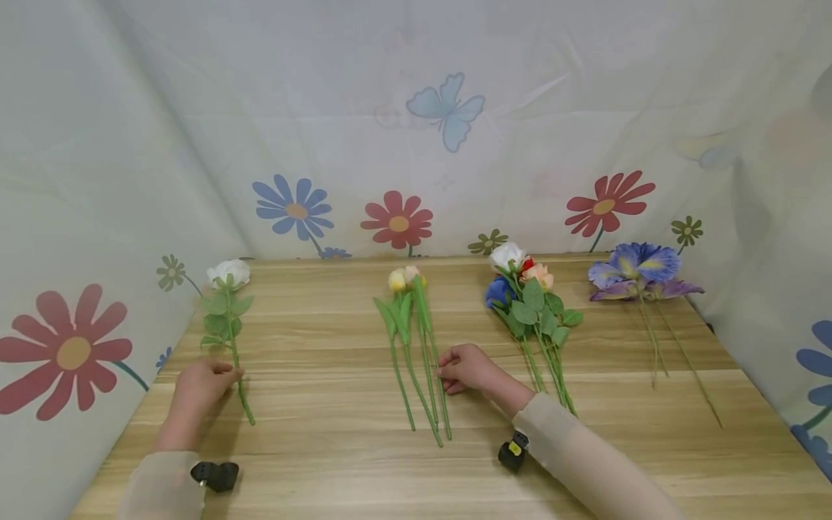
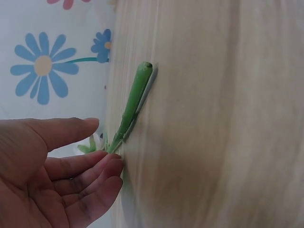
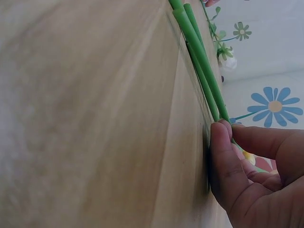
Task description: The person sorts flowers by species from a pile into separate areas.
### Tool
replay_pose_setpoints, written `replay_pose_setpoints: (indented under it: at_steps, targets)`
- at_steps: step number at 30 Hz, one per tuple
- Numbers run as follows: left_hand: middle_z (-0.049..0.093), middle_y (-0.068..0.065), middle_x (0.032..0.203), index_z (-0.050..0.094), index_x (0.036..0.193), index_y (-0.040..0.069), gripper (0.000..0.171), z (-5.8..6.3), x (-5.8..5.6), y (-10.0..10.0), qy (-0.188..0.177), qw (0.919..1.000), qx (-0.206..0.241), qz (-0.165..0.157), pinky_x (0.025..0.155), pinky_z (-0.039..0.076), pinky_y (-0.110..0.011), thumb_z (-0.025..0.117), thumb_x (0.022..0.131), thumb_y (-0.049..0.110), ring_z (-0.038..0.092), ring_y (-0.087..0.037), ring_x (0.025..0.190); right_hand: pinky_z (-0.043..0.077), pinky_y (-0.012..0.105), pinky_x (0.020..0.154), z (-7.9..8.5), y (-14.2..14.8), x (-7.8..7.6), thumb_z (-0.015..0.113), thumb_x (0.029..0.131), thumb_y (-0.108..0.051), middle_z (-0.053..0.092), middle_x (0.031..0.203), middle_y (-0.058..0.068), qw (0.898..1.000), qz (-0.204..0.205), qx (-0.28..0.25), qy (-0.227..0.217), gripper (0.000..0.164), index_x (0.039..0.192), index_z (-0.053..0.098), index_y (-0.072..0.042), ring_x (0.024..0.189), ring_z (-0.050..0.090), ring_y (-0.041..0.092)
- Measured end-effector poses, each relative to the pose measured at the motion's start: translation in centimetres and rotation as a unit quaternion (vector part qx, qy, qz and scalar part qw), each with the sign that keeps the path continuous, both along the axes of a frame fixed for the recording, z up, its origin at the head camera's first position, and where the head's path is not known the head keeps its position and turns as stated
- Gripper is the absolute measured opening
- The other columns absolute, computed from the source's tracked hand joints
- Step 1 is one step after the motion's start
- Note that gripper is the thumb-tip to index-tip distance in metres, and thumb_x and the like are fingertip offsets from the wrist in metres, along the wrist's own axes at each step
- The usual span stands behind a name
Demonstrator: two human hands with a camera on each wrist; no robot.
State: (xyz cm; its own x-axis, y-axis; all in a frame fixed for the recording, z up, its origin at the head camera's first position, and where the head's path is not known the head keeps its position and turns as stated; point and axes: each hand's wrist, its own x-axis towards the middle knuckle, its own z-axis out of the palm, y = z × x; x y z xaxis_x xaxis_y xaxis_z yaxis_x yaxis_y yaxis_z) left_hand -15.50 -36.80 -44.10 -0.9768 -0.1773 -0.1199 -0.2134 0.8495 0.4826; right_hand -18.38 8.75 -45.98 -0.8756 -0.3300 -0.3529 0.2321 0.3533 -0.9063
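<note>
At the table's left lies a single white rose (image 1: 229, 274) with green leaves and a long stem (image 2: 135, 97). My left hand (image 1: 200, 386) is beside that stem. In the left wrist view its fingertips (image 2: 111, 166) are right at the stem, with the thumb held apart from them. Several yellow and pale pink tulips (image 1: 398, 280) lie side by side in the middle, blooms toward the back. My right hand (image 1: 469, 367) pinches the rightmost tulip stem between thumb and forefinger. The right wrist view shows more green stems (image 3: 202, 59) running close together into those fingertips.
Right of the tulips lies a bunch of white, blue, red and peach roses (image 1: 529, 289), its stems beneath the right forearm. Blue and purple irises (image 1: 633, 267) lie at the far right. A flower-printed curtain (image 1: 351, 130) borders the wooden table (image 1: 312, 462).
</note>
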Motion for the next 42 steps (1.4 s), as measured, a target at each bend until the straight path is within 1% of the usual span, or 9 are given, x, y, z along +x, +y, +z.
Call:
replay_pose_setpoints:
  at_steps: [3,7,11,16,23,29,33,39,42]
  targets:
    - [0.071,-0.034,0.109,0.067,0.115,-0.016,0.043,-0.2,-0.2,0.0,-0.003,1.0,0.0,0.0,0.092,0.052,-0.059,0.063,0.096,0.022,0.064,-0.052,0.104,0.06,0.023,0.06,0.0,0.0,-0.1,0.062,0.097,0.002,0.062,0.077,0.004,1.0,0.001,0.007,0.006,0.016,0.109,0.061,0.012,0.062,0.06,0.01]
    - [0.074,-0.025,0.091,0.069,0.11,-0.016,0.041,-0.4,-0.5,0.0,-0.004,1.0,0.002,0.005,0.081,0.054,-0.048,0.068,0.094,0.022,0.066,-0.039,0.089,0.06,0.024,0.059,0.0,0.0,-0.3,0.064,0.096,0.001,0.064,0.075,0.005,1.0,-0.001,0.024,0.016,0.016,0.108,0.063,0.012,0.06,0.06,0.01]
    - [0.073,-0.016,0.077,0.07,0.104,-0.016,0.038,-0.4,-0.7,-0.1,-0.008,0.9998,0.012,0.01,0.07,0.05,-0.036,0.072,0.091,0.02,0.064,-0.027,0.076,0.059,0.023,0.056,0.0,-0.1,-0.4,0.065,0.095,0.001,0.066,0.075,0.007,0.999,-0.009,0.042,0.021,0.014,0.105,0.066,0.01,0.058,0.06,0.01]
    - [0.07,-0.006,0.065,0.071,0.095,-0.014,0.03,0.0,-0.9,-0.1,-0.023,0.999,0.029,0.026,0.065,0.046,-0.029,0.073,0.089,0.015,0.059,-0.015,0.065,0.059,0.024,0.055,-0.1,-0.1,-0.6,0.066,0.095,0.001,0.067,0.076,0.008,0.998,-0.005,0.055,0.026,0.014,0.105,0.067,0.01,0.057,0.06,0.009]
    - [0.065,0.002,0.056,0.073,0.078,-0.009,0.023,0.3,-1.4,0.0,-0.037,0.9978,0.036,0.042,0.063,0.045,-0.026,0.073,0.087,0.012,0.058,-0.013,0.059,0.058,0.023,0.054,0.4,-0.3,-0.4,0.067,0.094,0.0,0.066,0.071,0.007,0.997,-0.006,0.067,0.035,0.014,0.104,0.067,0.01,0.056,0.059,0.01]
    - [0.065,0.001,0.053,0.073,0.073,-0.008,0.023,0.4,-1.5,-0.1,-0.05,0.9972,0.035,0.042,0.065,0.046,-0.028,0.071,0.085,0.012,0.061,-0.015,0.057,0.059,0.024,0.055,0.5,-1.0,-0.7,0.066,0.095,-0.002,0.067,0.074,0.01,0.994,-0.01,0.09,0.054,0.015,0.104,0.069,0.009,0.058,0.06,0.011]
    - [0.064,0.002,0.051,0.072,0.069,-0.007,0.023,0.5,-1.6,-0.1,-0.053,0.9959,0.056,0.047,0.062,0.046,-0.025,0.07,0.085,0.011,0.062,-0.012,0.053,0.06,0.025,0.056,0.5,-1.5,-1.2,0.066,0.095,-0.002,0.065,0.074,0.009,0.994,-0.017,0.094,0.054,0.015,0.104,0.07,0.009,0.057,0.06,0.011]
    - [0.063,0.005,0.047,0.072,0.065,-0.003,0.024,0.6,-1.6,-0.5,-0.067,0.9939,0.075,0.045,0.06,0.044,-0.02,0.068,0.084,0.01,0.063,-0.01,0.049,0.059,0.025,0.054,1.1,-2.3,-1.3,0.065,0.092,0.002,0.063,0.069,0.007,0.993,-0.02,0.097,0.059,0.006,0.094,0.067,0.006,0.053,0.058,0.011]
    - [0.063,0.006,0.047,0.072,0.066,-0.002,0.022,0.4,-1.7,-0.8,-0.077,0.9913,0.095,0.05,0.058,0.047,-0.019,0.068,0.084,0.011,0.063,-0.008,0.048,0.059,0.024,0.054,1.5,-2.8,-1.2,0.063,0.091,0.002,0.061,0.068,0.004,0.994,-0.015,0.092,0.052,0.005,0.094,0.066,0.005,0.051,0.058,0.01]
